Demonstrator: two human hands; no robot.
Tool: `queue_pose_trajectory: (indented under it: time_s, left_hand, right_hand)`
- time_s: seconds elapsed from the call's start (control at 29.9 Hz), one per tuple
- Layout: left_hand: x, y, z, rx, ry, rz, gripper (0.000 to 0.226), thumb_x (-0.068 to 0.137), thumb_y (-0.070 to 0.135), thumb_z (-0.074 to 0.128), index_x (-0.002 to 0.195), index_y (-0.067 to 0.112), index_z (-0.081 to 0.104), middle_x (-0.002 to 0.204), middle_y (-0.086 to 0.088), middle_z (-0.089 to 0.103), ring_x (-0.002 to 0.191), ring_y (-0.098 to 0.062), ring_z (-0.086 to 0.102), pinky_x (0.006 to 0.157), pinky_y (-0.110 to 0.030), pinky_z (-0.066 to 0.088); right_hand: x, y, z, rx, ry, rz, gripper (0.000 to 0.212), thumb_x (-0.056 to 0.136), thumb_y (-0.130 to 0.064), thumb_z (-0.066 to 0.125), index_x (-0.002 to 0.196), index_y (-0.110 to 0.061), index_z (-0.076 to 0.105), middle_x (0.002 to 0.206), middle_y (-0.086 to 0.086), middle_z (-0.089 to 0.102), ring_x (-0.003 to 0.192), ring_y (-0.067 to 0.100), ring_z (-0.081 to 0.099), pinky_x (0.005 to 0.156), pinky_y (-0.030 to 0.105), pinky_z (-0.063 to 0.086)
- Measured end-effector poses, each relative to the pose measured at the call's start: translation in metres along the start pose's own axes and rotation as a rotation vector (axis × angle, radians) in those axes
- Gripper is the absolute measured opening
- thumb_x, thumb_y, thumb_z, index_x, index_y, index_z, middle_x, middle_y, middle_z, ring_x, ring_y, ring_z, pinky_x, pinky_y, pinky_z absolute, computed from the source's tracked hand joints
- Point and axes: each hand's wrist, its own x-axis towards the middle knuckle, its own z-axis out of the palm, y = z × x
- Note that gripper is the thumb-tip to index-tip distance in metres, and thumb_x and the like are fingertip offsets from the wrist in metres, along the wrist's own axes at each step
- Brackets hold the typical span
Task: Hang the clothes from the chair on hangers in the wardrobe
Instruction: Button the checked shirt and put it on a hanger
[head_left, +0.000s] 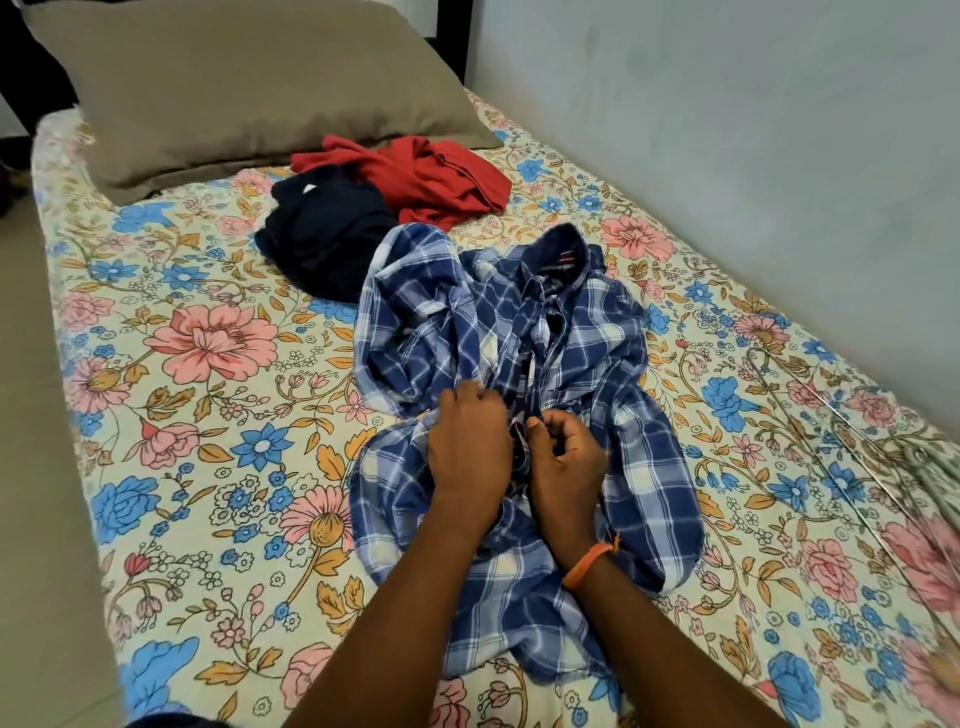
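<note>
A blue and white checked shirt (582, 364) lies crumpled on the bed, collar toward the far end. My left hand (467, 447) grips the left side of its front placket at mid-chest, fingers curled into the cloth. My right hand (563, 457), with an orange band at the wrist, pinches the placket's other side close beside the left. Behind the shirt lie a dark navy garment (322, 228) and a crumpled red garment (426, 176). No hanger, chair or wardrobe is in view.
The bed carries a floral sheet (208, 364), and a brown pillow (249, 83) sits at its head. A grey wall (753, 156) runs along the bed's right side. Pale floor (31, 467) lies to the left.
</note>
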Motion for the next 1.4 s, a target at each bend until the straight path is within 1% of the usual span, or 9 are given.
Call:
queue_pose_trajectory:
  time_s: [0.33,0.43,0.53,0.64,0.74,0.87,1.0,1.17,1.4]
  left_hand:
    - [0.011,-0.014,0.008,-0.41,-0.016,-0.148,0.022,0.094,0.023,0.06,0.073,0.027,0.064,0.099,0.004,0.064,0.078,-0.015,0.06,0.059,-0.03,0.047]
    - [0.006,-0.016,0.007,-0.589,-0.046,-0.13,0.018,0.095,0.024,0.063,0.079,0.029,0.069,0.092,0.011,0.07,0.072,-0.003,0.06,0.064,-0.029,0.05]
    - [-0.001,-0.011,0.013,-0.654,-0.037,-0.176,0.016,0.095,0.024,0.062,0.083,0.027,0.072,0.091,0.01,0.07,0.086,-0.014,0.064,0.081,-0.041,0.053]
    - [-0.002,-0.008,0.017,-0.67,-0.063,-0.2,0.015,0.095,0.027,0.06,0.086,0.026,0.073,0.085,0.008,0.07,0.088,-0.024,0.064,0.074,-0.043,0.055]
    - [-0.001,-0.008,0.014,-0.757,-0.084,-0.21,0.014,0.095,0.023,0.062,0.091,0.019,0.075,0.077,0.006,0.07,0.07,-0.015,0.065,0.066,-0.034,0.054]
    - [-0.002,-0.007,0.009,-0.779,-0.085,-0.221,0.014,0.095,0.023,0.063,0.094,0.017,0.076,0.082,0.007,0.072,0.071,-0.009,0.066,0.066,-0.029,0.053]
    - [-0.005,-0.003,0.007,-0.75,-0.046,-0.268,0.012,0.093,0.023,0.065,0.088,0.02,0.076,0.075,0.008,0.071,0.062,-0.007,0.063,0.056,-0.022,0.044]
    - [-0.007,0.0,0.006,-0.762,-0.033,-0.282,0.009,0.092,0.025,0.067,0.087,0.023,0.074,0.076,0.009,0.07,0.062,-0.006,0.063,0.059,-0.023,0.046]
    - [-0.003,-0.008,0.004,-0.873,-0.117,-0.286,0.015,0.093,0.018,0.064,0.083,0.027,0.072,0.062,0.006,0.068,0.051,-0.015,0.062,0.054,-0.031,0.054]
  right_hand:
    - [-0.002,-0.004,-0.001,-0.015,-0.017,-0.025,0.009,0.095,-0.014,0.065,0.087,-0.015,0.066,0.073,0.002,0.062,0.061,0.013,0.053,0.054,0.026,0.043]
    - [-0.001,-0.007,-0.001,0.058,-0.018,0.049,0.006,0.094,-0.015,0.067,0.088,-0.014,0.069,0.071,0.005,0.063,0.059,0.008,0.051,0.052,0.025,0.043]
    - [-0.002,-0.012,-0.001,0.109,-0.027,0.079,0.004,0.092,-0.014,0.07,0.088,-0.015,0.072,0.073,0.004,0.067,0.062,0.008,0.055,0.056,0.026,0.049]
    - [-0.003,-0.015,-0.002,0.119,-0.038,0.082,0.007,0.091,-0.012,0.07,0.088,-0.018,0.072,0.075,-0.002,0.069,0.064,0.005,0.058,0.058,0.022,0.051]
    - [-0.002,-0.016,-0.003,0.106,-0.046,0.077,0.009,0.09,-0.011,0.071,0.088,-0.02,0.071,0.077,-0.007,0.069,0.065,0.002,0.059,0.059,0.016,0.051]
    - [-0.001,-0.014,-0.003,0.103,-0.053,0.059,0.007,0.089,-0.009,0.072,0.091,-0.016,0.073,0.082,-0.006,0.072,0.072,0.001,0.065,0.065,0.013,0.051]
    - [0.0,-0.012,-0.006,0.161,-0.079,0.115,0.008,0.088,-0.008,0.073,0.093,-0.015,0.076,0.09,0.0,0.075,0.084,0.006,0.071,0.075,0.02,0.056]
    - [0.004,-0.014,-0.012,0.32,-0.131,0.25,0.015,0.089,-0.004,0.069,0.087,-0.016,0.077,0.088,0.004,0.077,0.087,0.02,0.073,0.079,0.032,0.059]
    - [0.016,-0.021,-0.019,0.396,-0.222,0.37,0.01,0.081,0.0,0.077,0.089,-0.005,0.077,0.088,0.008,0.077,0.086,0.018,0.074,0.075,0.021,0.056]
